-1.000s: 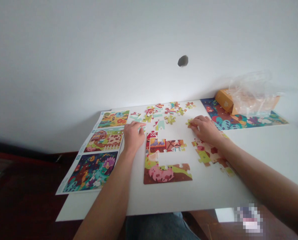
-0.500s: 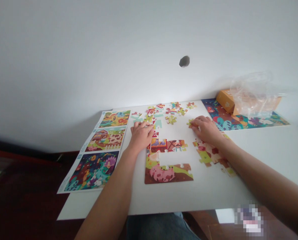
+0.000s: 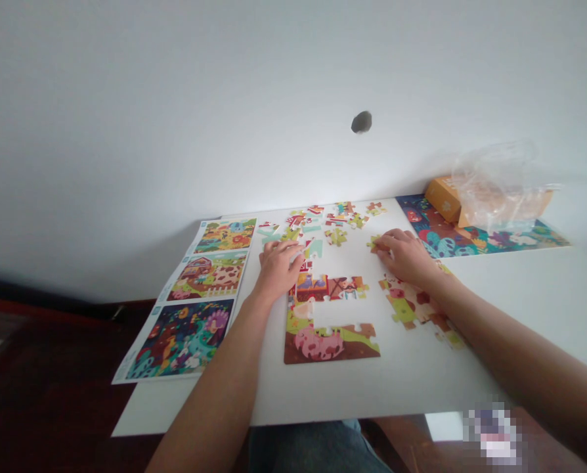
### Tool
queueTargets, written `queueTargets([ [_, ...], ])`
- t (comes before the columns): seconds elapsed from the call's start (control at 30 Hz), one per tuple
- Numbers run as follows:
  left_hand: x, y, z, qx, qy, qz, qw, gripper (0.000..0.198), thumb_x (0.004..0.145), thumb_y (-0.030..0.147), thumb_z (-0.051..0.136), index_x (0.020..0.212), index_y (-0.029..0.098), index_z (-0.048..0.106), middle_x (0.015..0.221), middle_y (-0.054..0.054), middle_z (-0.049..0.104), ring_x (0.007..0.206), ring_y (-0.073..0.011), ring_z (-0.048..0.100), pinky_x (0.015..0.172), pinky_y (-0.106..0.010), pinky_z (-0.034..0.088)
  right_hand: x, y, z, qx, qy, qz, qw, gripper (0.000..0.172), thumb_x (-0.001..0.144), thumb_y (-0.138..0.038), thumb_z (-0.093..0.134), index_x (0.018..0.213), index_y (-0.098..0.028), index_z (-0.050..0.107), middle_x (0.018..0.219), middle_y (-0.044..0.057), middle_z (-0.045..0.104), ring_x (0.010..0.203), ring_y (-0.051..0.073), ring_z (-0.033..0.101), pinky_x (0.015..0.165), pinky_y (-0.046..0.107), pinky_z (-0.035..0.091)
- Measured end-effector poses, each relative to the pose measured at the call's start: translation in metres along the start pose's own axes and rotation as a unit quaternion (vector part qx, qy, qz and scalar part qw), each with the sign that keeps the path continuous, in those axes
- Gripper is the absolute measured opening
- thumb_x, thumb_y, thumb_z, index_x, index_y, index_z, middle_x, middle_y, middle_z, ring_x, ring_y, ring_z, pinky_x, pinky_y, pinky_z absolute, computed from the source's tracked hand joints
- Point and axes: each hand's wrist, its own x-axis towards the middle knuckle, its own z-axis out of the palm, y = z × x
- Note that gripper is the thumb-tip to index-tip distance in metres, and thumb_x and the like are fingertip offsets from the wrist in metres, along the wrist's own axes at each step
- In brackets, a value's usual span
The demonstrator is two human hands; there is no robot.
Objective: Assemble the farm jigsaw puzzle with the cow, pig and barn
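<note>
A partly built farm puzzle [image 3: 330, 341] with a pink pig lies on the white table [image 3: 421, 387] in front of me. My left hand [image 3: 278, 266] rests at its top left corner, fingers curled and pinching a small piece over the red barn part. My right hand [image 3: 406, 255] lies to the right, its fingertips pressed on a yellow-green piece [image 3: 373, 244]. A joined cluster of pieces [image 3: 412, 305] sits under my right wrist. Several loose pieces [image 3: 323, 220] are scattered behind both hands.
A reference sheet [image 3: 195, 295] with three pictures hangs over the table's left edge. At the back right lie a finished dark puzzle [image 3: 441, 236], an orange box [image 3: 444, 197] and a clear plastic bag [image 3: 500, 180]. The white wall stands close behind.
My left hand has moved right from beside the reference sheet to the puzzle's top left corner, fingers now curled on a piece. My right hand has stayed put.
</note>
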Motion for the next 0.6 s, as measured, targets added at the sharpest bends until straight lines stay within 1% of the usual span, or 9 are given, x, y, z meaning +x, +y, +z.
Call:
queueTargets([
  [0.1,0.001,-0.009,0.000,0.024,0.042,-0.058,0.997,0.028,0.088,0.022,0.053,0.108,0.024,0.073,0.115,-0.006,0.068,0.110,-0.0275,0.056,0.100,-0.045,0.043,-0.001,-0.001,0.000,0.002,0.000,0.002,1.000,0.030,0.092,-0.028,0.050,0.115,-0.021,0.069,0.119,0.012,0.063,0.107,0.028,0.055,0.094,0.041,0.042],
  [0.17,0.001,-0.016,0.000,0.033,0.059,-0.087,0.994,0.030,0.083,0.016,0.054,0.106,0.021,0.073,0.107,-0.009,0.066,0.104,-0.0275,0.059,0.098,-0.043,0.045,-0.001,-0.002,0.000,0.002,0.000,0.002,1.000,0.031,0.092,-0.028,0.050,0.115,-0.021,0.069,0.118,0.012,0.063,0.107,0.028,0.055,0.094,0.041,0.041],
  [0.23,0.002,-0.022,0.001,0.028,0.068,-0.100,0.992,0.030,0.081,0.014,0.054,0.104,0.019,0.073,0.102,-0.010,0.065,0.100,-0.0270,0.060,0.097,-0.042,0.047,-0.001,-0.002,0.000,-0.001,0.000,0.002,1.000,0.031,0.092,-0.028,0.050,0.115,-0.022,0.069,0.119,0.012,0.063,0.106,0.028,0.055,0.094,0.042,0.042],
  [0.33,0.003,-0.027,0.002,0.016,0.073,-0.102,0.992,0.029,0.082,0.015,0.052,0.102,0.019,0.073,0.101,-0.010,0.066,0.099,-0.0264,0.061,0.095,-0.041,0.049,-0.001,-0.001,0.000,-0.004,0.000,0.001,1.000,0.031,0.092,-0.028,0.050,0.115,-0.021,0.069,0.119,0.012,0.063,0.106,0.029,0.055,0.093,0.042,0.042],
  [0.4,0.003,-0.026,0.003,0.023,0.076,-0.090,0.993,0.028,0.084,0.016,0.052,0.102,0.019,0.073,0.105,-0.010,0.067,0.103,-0.0265,0.061,0.098,-0.042,0.047,0.000,-0.001,0.000,-0.007,-0.002,0.001,1.000,0.031,0.092,-0.029,0.050,0.116,-0.021,0.069,0.120,0.012,0.063,0.106,0.029,0.055,0.093,0.042,0.042],
  [0.47,0.004,-0.023,0.003,0.037,0.073,-0.071,0.994,0.028,0.087,0.020,0.052,0.105,0.021,0.073,0.117,-0.008,0.067,0.110,-0.0276,0.059,0.103,-0.044,0.044,0.000,-0.001,-0.001,-0.010,-0.003,0.002,1.000,0.031,0.093,-0.029,0.050,0.117,-0.022,0.068,0.119,0.012,0.063,0.106,0.029,0.055,0.093,0.041,0.042],
  [0.53,0.003,-0.019,0.004,0.052,0.055,-0.059,0.995,0.029,0.089,0.027,0.053,0.112,0.024,0.072,0.130,-0.005,0.064,0.118,-0.0311,0.054,0.105,-0.049,0.042,0.000,-0.002,-0.001,-0.012,-0.003,0.003,1.000,0.031,0.092,-0.029,0.050,0.117,-0.022,0.068,0.119,0.012,0.063,0.106,0.029,0.055,0.093,0.041,0.042],
  [0.6,0.003,-0.015,0.005,0.061,0.033,-0.061,0.996,0.032,0.090,0.032,0.055,0.118,0.028,0.070,0.138,-0.002,0.060,0.124,-0.0351,0.049,0.102,-0.054,0.042,0.000,-0.002,0.000,-0.013,-0.001,0.004,1.000,0.031,0.092,-0.028,0.050,0.117,-0.022,0.068,0.119,0.012,0.063,0.106,0.029,0.055,0.092,0.041,0.042],
])
